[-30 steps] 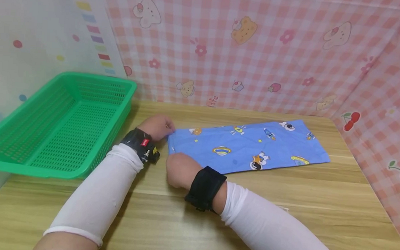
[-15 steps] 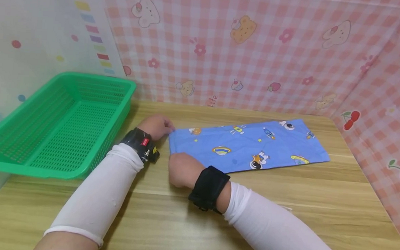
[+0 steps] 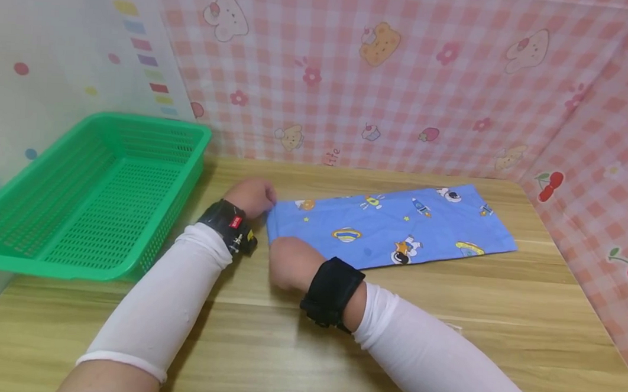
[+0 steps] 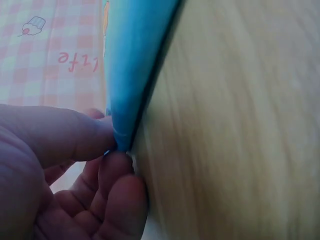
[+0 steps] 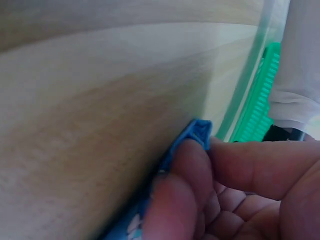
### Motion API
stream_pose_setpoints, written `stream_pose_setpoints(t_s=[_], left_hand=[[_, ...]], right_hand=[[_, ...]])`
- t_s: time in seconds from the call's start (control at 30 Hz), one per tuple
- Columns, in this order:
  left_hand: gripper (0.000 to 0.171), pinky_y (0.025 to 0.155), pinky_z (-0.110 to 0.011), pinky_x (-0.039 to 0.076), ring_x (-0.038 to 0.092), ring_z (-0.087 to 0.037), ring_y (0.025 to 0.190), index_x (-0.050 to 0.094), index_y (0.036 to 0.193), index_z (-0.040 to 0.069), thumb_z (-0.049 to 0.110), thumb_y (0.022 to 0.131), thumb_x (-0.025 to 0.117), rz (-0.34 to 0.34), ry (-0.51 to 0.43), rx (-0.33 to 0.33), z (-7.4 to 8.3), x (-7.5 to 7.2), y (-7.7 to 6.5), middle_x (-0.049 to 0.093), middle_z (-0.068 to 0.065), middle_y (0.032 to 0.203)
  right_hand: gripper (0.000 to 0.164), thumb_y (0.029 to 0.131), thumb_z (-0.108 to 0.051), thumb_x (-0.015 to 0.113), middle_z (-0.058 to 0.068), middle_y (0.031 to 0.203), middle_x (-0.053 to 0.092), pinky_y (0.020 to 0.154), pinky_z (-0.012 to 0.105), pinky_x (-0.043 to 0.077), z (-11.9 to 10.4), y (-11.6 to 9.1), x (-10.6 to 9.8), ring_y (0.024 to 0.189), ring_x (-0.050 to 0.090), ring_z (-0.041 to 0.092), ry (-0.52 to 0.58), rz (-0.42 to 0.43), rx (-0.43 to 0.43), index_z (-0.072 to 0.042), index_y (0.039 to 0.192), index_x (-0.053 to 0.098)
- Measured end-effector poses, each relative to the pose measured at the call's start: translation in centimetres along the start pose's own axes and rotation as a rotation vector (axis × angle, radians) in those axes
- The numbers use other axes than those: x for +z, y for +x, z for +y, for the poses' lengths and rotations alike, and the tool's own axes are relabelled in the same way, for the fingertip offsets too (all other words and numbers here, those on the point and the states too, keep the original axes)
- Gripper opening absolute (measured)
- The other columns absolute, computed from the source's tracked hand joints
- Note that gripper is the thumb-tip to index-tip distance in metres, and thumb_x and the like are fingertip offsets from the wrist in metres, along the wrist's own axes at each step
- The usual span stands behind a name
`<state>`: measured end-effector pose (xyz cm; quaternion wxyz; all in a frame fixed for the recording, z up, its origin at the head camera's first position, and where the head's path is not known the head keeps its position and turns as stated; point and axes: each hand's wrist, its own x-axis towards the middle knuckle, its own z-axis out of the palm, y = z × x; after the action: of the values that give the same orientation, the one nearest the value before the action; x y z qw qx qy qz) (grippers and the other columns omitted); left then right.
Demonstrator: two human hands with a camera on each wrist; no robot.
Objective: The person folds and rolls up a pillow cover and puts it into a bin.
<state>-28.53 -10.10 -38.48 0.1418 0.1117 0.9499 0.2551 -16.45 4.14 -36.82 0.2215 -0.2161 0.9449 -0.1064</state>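
Blue cloth: probably light, soft and limp; best taken by its end corners.
Place: on the wooden table, right of the green basket.
Left hand: pinches the left end's far corner.
Right hand: pinches its near corner.
Print: astronauts, rockets, ringed planet.

Blue cloth, printed with astronauts, rockets, a ringed planet and small yellow stars, lies flat as a long strip on the worktop, its right end slightly farther back. At its left end, left fingers pinch the far corner and right fingers the near corner.
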Motion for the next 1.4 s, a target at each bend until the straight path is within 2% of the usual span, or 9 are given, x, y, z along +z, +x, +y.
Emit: stream_pose_setpoints(t_s=[0.13,0.27,0.37,0.47,0.57,0.83,1.0,1.17,1.4], left_hand=[[0.018,0.096,-0.047,0.053,0.067,-0.031,0.099,0.077,0.111,0.005,0.009,0.098,0.065,-0.005,0.017,0.015,-0.3,-0.1,-0.1,0.075,-0.015,0.113],[0.027,0.106,-0.051,0.049,0.065,-0.033,0.115,0.078,0.115,0.008,0.002,0.095,0.061,-0.024,0.027,0.017,-0.7,-0.4,-0.4,0.074,-0.015,0.126],[0.039,0.112,-0.054,0.045,0.061,-0.036,0.128,0.079,0.119,0.011,-0.006,0.091,0.057,-0.035,0.028,0.01,-0.8,-0.6,-0.7,0.071,-0.015,0.134],[0.04,0.112,-0.055,0.046,0.062,-0.036,0.128,0.079,0.119,0.013,-0.007,0.091,0.058,-0.033,0.047,0.015,-0.9,-0.5,-0.7,0.071,-0.015,0.134],[0.032,0.111,-0.054,0.047,0.063,-0.035,0.126,0.079,0.118,0.013,-0.002,0.095,0.063,-0.026,0.065,0.025,-1.0,-0.5,-0.6,0.073,-0.014,0.131],[0.018,0.11,-0.052,0.049,0.067,-0.032,0.119,0.078,0.115,0.011,0.011,0.101,0.067,-0.01,0.106,0.105,-1.5,-0.1,-0.5,0.077,-0.011,0.121],[0.016,0.109,-0.053,0.049,0.067,-0.033,0.116,0.076,0.112,0.009,0.012,0.102,0.064,-0.04,0.136,0.113,-1.5,-0.1,-0.2,0.076,-0.012,0.118],[0.021,0.109,-0.052,0.05,0.068,-0.034,0.117,0.075,0.113,0.007,0.016,0.106,0.058,-0.078,0.199,0.116,-0.8,-0.3,0.2,0.075,-0.013,0.119],[0.022,0.086,-0.042,0.054,0.064,-0.027,0.085,0.072,0.092,0.007,0.016,0.105,0.057,-0.072,0.231,0.125,0.6,-0.3,0.5,0.07,-0.009,0.089]], right_hand=[[0.013,0.099,-0.005,0.06,0.004,0.079,0.053,0.056,0.027,0.04,0.1,-0.1,0.3,0.068,0.049,0.019,-0.011,0.037,0.002,-0.008,0.087,0.063],[0.011,0.098,-0.006,0.061,0.003,0.082,0.054,0.059,0.027,0.041,0.0,-0.2,0.4,0.07,0.049,0.019,-0.059,0.048,-0.036,-0.007,0.088,0.064],[0.017,0.096,-0.013,0.07,0.0,0.075,0.051,0.056,0.027,0.04,-0.1,-0.1,0.4,0.065,0.048,0.017,-0.016,0.034,-0.028,-0.008,0.081,0.064],[0.027,0.091,-0.026,0.081,-0.002,0.07,0.052,0.057,0.027,0.042,-0.3,0.0,0.5,0.064,0.05,0.016,0.033,0.031,-0.002,-0.009,0.076,0.067],[0.031,0.088,-0.032,0.086,-0.003,0.071,0.056,0.062,0.027,0.046,-0.3,0.0,0.5,0.068,0.053,0.016,0.039,0.035,-0.002,-0.008,0.077,0.07],[0.005,0.093,-0.004,0.066,0.003,0.078,0.051,0.052,0.026,0.037,0.4,0.1,0.3,0.064,0.047,0.017,0.008,0.016,-0.036,-0.005,0.087,0.066],[0.01,0.095,-0.003,0.063,0.004,0.079,0.052,0.052,0.026,0.038,0.6,0.0,0.2,0.064,0.048,0.018,0.047,0.001,-0.018,-0.006,0.085,0.062],[0.015,0.096,-0.002,0.062,0.006,0.08,0.052,0.053,0.027,0.04,1.0,0.0,0.0,0.065,0.049,0.019,0.081,-0.01,0.024,-0.007,0.082,0.06],[0.009,0.099,-0.006,0.061,0.007,0.082,0.056,0.056,0.028,0.044,1.5,0.0,0.0,0.07,0.054,0.021,0.065,-0.019,0.058,-0.007,0.09,0.061]])
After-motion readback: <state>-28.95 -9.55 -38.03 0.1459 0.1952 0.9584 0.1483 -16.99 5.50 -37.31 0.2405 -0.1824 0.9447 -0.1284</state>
